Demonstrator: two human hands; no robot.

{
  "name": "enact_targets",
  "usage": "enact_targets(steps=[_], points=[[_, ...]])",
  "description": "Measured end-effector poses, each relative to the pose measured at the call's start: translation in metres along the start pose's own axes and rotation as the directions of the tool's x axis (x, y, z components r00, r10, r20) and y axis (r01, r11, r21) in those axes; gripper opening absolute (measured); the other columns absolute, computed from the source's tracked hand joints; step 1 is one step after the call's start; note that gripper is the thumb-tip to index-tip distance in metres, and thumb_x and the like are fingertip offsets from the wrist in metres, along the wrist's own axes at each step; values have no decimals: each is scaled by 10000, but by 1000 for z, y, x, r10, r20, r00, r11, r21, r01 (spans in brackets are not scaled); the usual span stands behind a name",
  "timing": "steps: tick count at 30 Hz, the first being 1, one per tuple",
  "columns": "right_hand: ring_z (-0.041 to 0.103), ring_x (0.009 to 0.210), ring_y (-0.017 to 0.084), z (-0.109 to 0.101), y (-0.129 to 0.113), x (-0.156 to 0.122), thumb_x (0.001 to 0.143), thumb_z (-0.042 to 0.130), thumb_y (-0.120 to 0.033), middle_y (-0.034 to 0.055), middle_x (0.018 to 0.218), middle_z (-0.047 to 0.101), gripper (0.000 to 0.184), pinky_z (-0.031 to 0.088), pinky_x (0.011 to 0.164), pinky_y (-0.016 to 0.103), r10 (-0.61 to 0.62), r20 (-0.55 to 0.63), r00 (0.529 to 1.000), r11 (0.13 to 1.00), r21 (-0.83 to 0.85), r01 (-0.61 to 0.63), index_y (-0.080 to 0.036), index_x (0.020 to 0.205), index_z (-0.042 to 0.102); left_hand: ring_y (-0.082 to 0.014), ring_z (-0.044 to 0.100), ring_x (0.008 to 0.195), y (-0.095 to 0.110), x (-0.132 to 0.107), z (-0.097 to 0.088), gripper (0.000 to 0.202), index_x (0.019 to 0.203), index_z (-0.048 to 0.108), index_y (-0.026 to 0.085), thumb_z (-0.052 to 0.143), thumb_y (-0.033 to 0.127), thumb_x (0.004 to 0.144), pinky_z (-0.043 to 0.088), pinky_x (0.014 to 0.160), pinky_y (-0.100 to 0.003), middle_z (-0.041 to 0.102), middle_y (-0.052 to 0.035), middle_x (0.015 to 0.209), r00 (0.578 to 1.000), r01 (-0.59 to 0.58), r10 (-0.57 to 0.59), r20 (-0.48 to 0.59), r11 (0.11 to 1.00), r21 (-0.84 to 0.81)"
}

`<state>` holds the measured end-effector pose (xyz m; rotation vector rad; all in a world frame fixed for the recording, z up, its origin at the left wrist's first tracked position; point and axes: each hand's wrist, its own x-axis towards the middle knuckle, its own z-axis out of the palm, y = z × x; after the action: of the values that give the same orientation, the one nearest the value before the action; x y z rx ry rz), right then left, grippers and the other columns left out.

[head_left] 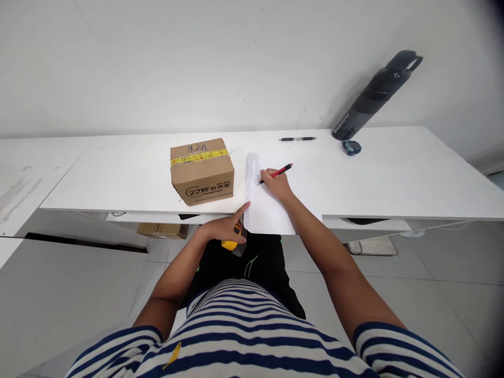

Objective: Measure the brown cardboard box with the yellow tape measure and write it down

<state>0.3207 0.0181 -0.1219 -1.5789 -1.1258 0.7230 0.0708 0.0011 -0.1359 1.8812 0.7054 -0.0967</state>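
Observation:
My right hand (276,185) grips a red-and-black pen (284,169), its tip down on a white sheet of paper (271,214) with small, dense marks along the left side. The paper's lower end reaches past the desk's front edge. My left hand (223,229) has its index finger stretched out to the paper's left edge. Its other fingers are curled around what looks like a yellow-and-black tape measure (229,244), partly hidden by the hand, below the desk edge. Left of the paper stands a closed cardboard box (202,176) with yellow tape across its top.
On the white desk (129,173), a black pen (298,139) lies behind the paper. A tall dark bottle (372,100) stands at the back right, with a small dark wristwatch-like item (352,147) by its base. Another carton (162,230) sits beneath the desk. A wall rises behind.

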Motion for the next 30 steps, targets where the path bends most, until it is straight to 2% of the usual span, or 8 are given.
enact_targets(steps=[4,8,13,18,21,24,26,30], points=[[521,639,166,1,0,0,834,565,-382,-8,568,539,333,462,702,333,-3,-18,1000,1000,4,3,-232,540,516,-201,677,894,-3,0,1,1272,1668,35,280,835,322,681,498,871,-341,679,-22,998,999,-20,20,-26,1000,6],[531,656,164,0,2,0,843,546,-374,1,606,574,331,461,710,332,-1,-38,999,1000,10,2,-228,547,524,-204,677,899,1,-1,1,1268,1667,-10,277,816,323,706,498,878,-350,680,-26,1004,1000,-8,8,-3,1000,9],[536,652,166,0,6,2,841,579,-399,-1,588,567,352,468,703,330,-6,-8,1000,1000,11,6,-224,539,532,-215,678,928,4,-1,0,1274,1665,-27,275,813,314,708,505,888,-362,674,-41,1038,999,30,-31,15,999,24],[572,700,178,0,4,0,838,569,-385,10,630,615,329,478,732,329,-4,-28,1000,1000,15,5,-224,552,547,-196,675,871,-2,1,1,1266,1667,9,280,823,308,698,507,858,-347,681,-25,996,1000,-13,13,-10,1000,-6],[570,700,180,0,2,-1,850,553,-387,13,625,610,341,476,736,329,-5,-48,999,1000,11,6,-223,551,557,-200,678,886,-2,1,1,1265,1668,20,281,825,308,693,504,866,-349,680,-30,1011,1000,2,-2,-9,1000,6],[559,686,174,0,2,-3,858,536,-380,10,618,602,349,468,727,326,-4,-64,998,1000,7,5,-223,546,551,-213,678,914,9,-4,-2,1268,1670,52,260,836,309,674,499,870,-349,686,-39,1031,999,37,-37,-18,999,20],[555,678,171,0,3,-2,844,551,-368,9,615,605,336,467,714,320,-5,-50,999,1000,-1,5,-221,541,551,-222,671,936,21,-10,-6,1219,1665,132,229,837,322,675,496,870,-346,696,-48,1042,999,41,-41,-21,999,10],[543,665,169,0,5,0,845,539,-365,4,596,591,337,465,698,314,-13,-45,999,1000,-14,12,-221,540,555,-201,634,1000,48,-23,-17,957,1596,341,219,779,318,751,481,921,-339,667,-51,1101,998,-62,62,1,996,-61]])
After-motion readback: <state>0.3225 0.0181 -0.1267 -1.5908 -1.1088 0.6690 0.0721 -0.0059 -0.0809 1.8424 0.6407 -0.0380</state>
